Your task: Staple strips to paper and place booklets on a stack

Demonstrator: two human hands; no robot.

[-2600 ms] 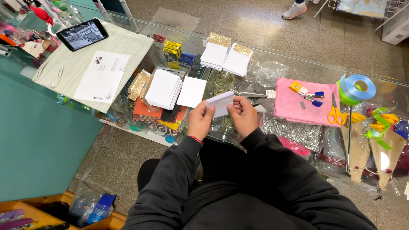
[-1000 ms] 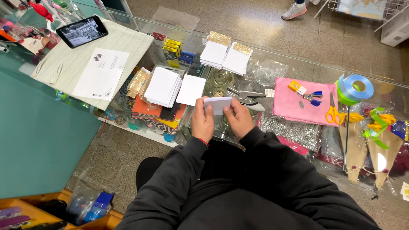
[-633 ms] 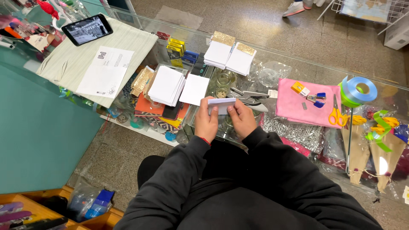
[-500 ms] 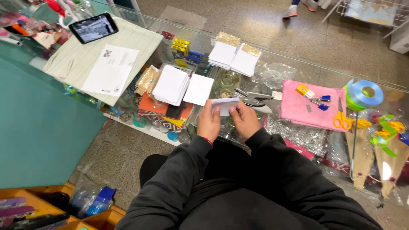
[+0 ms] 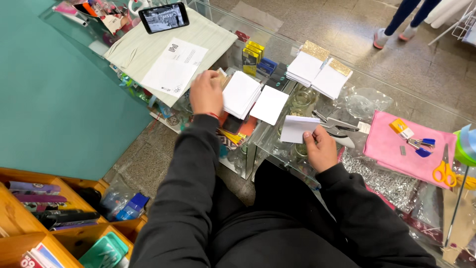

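1. A small bunch of white paper cards [image 5: 297, 129] is gripped in the right hand [image 5: 320, 149], with the thumb on top; the bunch is held just above the clear glass counter [image 5: 377, 84], near its front edge.
2. The left hand [image 5: 206, 93] is stretched out to the left; its fingers are bent and laid on the near edge of a thick stack of square white cards [image 5: 241, 93]; whether anything is pinched in it cannot be told.
3. One flat white card [image 5: 270, 104] is seen just right of that stack, touching its edge.
4. Two more piles of white cards with gold glitter tops [image 5: 320, 69] are set side by side farther back on the glass.
5. A silver metal hand punch [image 5: 337, 128] is found just beside the right hand, past the held cards.
6. A pink cloth [image 5: 386, 151] is spread at the right; a small blue stapler [image 5: 421, 147] and orange-handled scissors [image 5: 444, 171] are laid on it.
7. A pale wooden board [image 5: 148, 44] is placed at the left of the counter; a white printed sheet [image 5: 173, 67] and a black phone with a lit screen [image 5: 163, 16] are laid on it.
8. Both arms are covered by black sleeves [image 5: 183, 198].
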